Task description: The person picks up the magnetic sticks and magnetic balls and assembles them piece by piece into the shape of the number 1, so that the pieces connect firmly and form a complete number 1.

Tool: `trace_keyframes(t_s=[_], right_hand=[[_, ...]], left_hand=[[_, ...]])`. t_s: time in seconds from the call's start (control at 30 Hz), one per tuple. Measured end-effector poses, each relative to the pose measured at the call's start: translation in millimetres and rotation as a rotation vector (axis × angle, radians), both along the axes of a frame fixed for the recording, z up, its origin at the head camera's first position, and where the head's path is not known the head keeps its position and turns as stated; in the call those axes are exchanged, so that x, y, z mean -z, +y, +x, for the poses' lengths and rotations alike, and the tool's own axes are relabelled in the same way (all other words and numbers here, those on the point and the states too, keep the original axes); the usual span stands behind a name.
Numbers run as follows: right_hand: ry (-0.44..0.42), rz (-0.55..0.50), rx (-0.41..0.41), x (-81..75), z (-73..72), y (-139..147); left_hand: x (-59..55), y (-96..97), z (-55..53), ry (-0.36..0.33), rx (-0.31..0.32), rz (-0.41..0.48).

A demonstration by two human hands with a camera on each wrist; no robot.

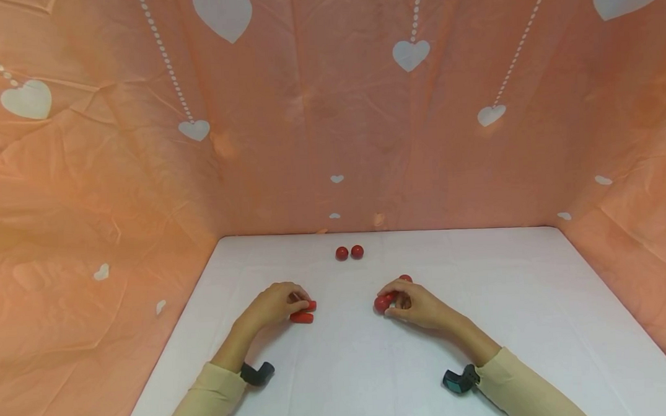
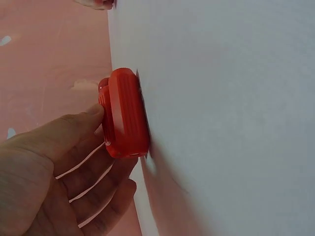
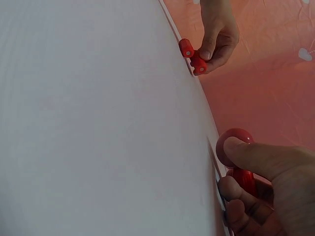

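My left hand (image 1: 281,302) pinches a short red rod (image 1: 312,306) between thumb and fingers at the table's left middle. A second red rod (image 1: 301,318) lies right beside it, nearer me; its ridged side (image 2: 129,115) shows large in the left wrist view. Pale round spots mark the rod ends in the right wrist view. My right hand (image 1: 423,308) grips a red piece: a ball (image 1: 381,304) with a rod (image 3: 244,182) next to it, the thumb pressed over the ball. Another red ball (image 1: 405,278) shows just behind the fingers, partly hidden by them.
Two red balls (image 1: 342,253) (image 1: 357,251) sit side by side toward the back of the white table (image 1: 340,369). Orange cloth with white hearts (image 1: 411,55) hangs behind and at both sides. Each wrist wears a dark camera mount (image 1: 258,374).
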State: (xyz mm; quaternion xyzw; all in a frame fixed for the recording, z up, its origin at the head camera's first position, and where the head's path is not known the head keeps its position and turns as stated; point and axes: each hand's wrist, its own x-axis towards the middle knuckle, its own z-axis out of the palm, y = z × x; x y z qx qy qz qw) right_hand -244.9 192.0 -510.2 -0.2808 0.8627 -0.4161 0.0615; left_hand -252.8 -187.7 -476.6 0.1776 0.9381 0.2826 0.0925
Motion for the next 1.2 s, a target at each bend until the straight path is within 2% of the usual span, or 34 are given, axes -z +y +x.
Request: trace_keyframes(t_s=[0.67,1.2], right_hand=[[0.002,0.005,-0.002,0.3,-0.4,0.4],[-0.006,0.008,0.003,-0.7,-0.1,0.2]], left_hand=[[-9.9,19.4,4.0,0.018,0.048,0.052],[-4.5,38.8,6.0,-0.022,0.112,0.147]])
